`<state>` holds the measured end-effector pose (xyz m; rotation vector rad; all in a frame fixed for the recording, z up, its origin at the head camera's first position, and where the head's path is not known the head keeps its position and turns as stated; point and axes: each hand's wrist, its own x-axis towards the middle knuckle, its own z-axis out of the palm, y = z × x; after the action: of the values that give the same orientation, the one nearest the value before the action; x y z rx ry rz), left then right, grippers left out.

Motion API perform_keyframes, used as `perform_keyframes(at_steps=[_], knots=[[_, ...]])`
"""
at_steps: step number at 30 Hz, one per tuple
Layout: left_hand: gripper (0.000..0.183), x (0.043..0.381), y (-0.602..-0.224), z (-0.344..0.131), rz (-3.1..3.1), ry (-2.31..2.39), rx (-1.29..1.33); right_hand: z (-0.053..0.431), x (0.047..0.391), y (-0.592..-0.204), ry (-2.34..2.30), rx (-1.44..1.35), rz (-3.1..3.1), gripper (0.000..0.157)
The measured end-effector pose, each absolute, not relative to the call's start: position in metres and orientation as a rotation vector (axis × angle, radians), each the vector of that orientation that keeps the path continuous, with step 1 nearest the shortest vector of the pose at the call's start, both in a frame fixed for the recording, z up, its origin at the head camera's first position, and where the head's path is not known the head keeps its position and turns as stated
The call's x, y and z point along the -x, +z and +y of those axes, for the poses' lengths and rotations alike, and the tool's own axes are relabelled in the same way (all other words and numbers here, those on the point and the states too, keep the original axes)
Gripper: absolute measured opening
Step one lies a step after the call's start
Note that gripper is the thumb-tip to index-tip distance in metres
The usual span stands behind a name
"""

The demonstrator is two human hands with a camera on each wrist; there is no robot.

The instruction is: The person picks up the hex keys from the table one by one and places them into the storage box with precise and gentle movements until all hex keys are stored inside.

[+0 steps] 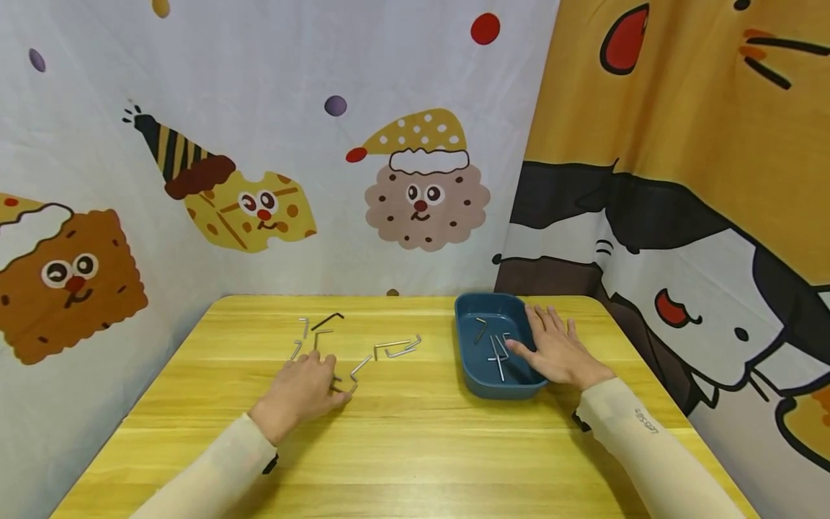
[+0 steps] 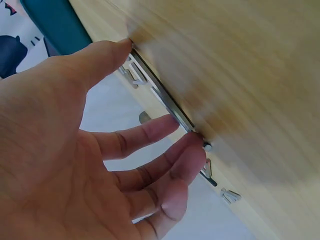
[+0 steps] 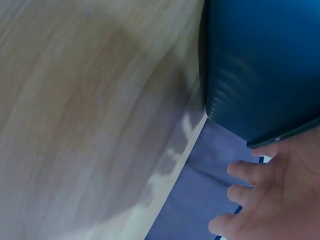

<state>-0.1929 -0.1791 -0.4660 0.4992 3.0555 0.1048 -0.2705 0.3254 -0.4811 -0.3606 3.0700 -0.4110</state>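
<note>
Nearest me, two pale sleeves (image 1: 214,461), and well left of the one blue tray (image 1: 506,390), the left hand (image 1: 298,393) pinches a hex key (image 2: 162,90) between thumb and fingers, long axis running thumb to fingertips! The right hand (image 1: 558,349) is the one nearer the tray: fingers spread, thumb over its right rim. Count them: at least seven loose keys (image 1: 361,366) on the table (image 1: 415,447) left of the tray, one black; inside it, about four overlapping keys (image 1: 501,369), hard to separate.
</note>
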Motion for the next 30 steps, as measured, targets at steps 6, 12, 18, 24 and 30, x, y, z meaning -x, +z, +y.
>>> perform_keyframes(at_steps=[6, 12, 18, 24, 30], knots=[[0.064, 0.194, -0.467, -0.173, 3.031, 0.229, -0.487, 0.325, 0.27, -0.481, -0.402, 0.354, 3.073, 0.11], [0.073, 0.195, -0.465, -0.165, 3.007, 0.253, -0.489, 0.325, 0.27, -0.481, -0.387, 0.344, 3.082, 0.109], [0.064, 0.195, -0.465, -0.162, 3.024, 0.242, -0.557, 0.325, 0.27, -0.479, -0.371, 0.325, 3.083, 0.111], [0.056, 0.193, -0.464, -0.16, 3.03, 0.247, -0.562, 0.324, 0.269, -0.479, -0.356, 0.306, 3.077, 0.112], [0.044, 0.193, -0.465, -0.159, 3.04, 0.255, -0.588, 0.323, 0.268, -0.479, -0.357, 0.302, 3.077, 0.111]])
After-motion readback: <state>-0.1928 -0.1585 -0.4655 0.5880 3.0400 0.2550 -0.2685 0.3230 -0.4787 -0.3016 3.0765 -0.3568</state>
